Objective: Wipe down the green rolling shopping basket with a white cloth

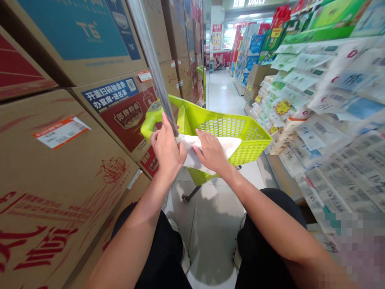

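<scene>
A lime-green shopping basket cart [188, 108] with slotted sides stands in front of me, and a metal pole [156, 72] rises from its near left end. My left hand [168, 148] is closed around the lower part of the pole, by the cart's corner, with the index finger pointing up along it. My right hand [210, 152] holds a white cloth [231, 145] against the cart's near side. Its fingers lie over the cloth and its thumb is bent in. The cloth drapes past both sides of the right hand and reaches to the left thumb.
Stacked cardboard cartons [60, 172] with price tags wall the left side close by. Packs of tissues [325, 120] fill the shelf on the right. A tiled aisle [221, 90] runs ahead. The cart's caster wheel [187, 197] rests on the floor between my legs.
</scene>
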The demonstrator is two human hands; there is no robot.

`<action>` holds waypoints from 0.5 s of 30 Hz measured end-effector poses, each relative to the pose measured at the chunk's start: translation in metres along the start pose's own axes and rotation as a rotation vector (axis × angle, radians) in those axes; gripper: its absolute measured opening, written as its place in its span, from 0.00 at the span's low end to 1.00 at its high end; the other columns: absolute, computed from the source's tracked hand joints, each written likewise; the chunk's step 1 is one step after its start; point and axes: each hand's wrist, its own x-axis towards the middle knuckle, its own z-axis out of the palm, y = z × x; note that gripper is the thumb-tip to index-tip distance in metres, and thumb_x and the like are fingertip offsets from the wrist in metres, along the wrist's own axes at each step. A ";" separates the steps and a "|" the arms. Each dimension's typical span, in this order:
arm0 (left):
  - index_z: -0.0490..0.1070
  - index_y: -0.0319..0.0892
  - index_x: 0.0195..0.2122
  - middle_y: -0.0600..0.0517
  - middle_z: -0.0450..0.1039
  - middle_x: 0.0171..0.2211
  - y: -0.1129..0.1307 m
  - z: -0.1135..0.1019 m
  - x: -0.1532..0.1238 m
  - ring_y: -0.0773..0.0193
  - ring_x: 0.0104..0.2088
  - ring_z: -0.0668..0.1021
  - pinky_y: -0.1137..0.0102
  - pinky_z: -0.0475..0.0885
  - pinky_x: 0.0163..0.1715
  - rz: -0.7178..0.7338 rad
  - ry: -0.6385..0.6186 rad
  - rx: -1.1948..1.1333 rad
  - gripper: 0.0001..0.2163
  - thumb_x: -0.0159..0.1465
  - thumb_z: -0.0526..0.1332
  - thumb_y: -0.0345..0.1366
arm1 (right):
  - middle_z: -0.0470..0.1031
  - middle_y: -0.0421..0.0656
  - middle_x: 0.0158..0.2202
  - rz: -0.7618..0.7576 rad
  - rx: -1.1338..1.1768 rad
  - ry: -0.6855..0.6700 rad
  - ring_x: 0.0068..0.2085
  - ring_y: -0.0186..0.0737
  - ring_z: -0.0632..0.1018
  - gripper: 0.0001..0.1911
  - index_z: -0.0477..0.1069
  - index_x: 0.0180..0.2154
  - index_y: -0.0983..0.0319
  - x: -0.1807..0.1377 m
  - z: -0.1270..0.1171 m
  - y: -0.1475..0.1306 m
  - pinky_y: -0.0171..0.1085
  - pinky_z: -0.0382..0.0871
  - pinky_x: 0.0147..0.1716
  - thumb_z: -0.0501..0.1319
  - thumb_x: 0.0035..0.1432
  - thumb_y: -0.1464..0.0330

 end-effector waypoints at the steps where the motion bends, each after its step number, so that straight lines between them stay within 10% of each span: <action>1: 0.40 0.39 0.78 0.42 0.76 0.59 -0.002 -0.004 0.001 0.49 0.58 0.76 0.53 0.63 0.64 0.034 -0.029 -0.014 0.48 0.56 0.56 0.33 | 0.70 0.57 0.67 -0.008 0.011 -0.002 0.67 0.55 0.69 0.34 0.59 0.71 0.67 0.001 -0.002 0.003 0.52 0.62 0.66 0.44 0.77 0.52; 8: 0.73 0.46 0.60 0.45 0.76 0.57 -0.030 -0.035 0.012 0.49 0.60 0.75 0.48 0.55 0.69 0.057 0.100 0.017 0.23 0.64 0.55 0.35 | 0.79 0.52 0.43 0.023 -0.007 -0.012 0.46 0.51 0.76 0.27 0.74 0.46 0.62 -0.008 -0.006 0.057 0.47 0.65 0.48 0.40 0.78 0.58; 15: 0.76 0.45 0.53 0.41 0.74 0.55 -0.054 -0.024 0.016 0.48 0.58 0.75 0.50 0.68 0.58 0.172 0.004 -0.142 0.25 0.72 0.45 0.52 | 0.70 0.42 0.28 0.187 0.193 0.154 0.34 0.44 0.71 0.25 0.62 0.28 0.57 -0.013 -0.018 0.098 0.42 0.63 0.41 0.43 0.74 0.52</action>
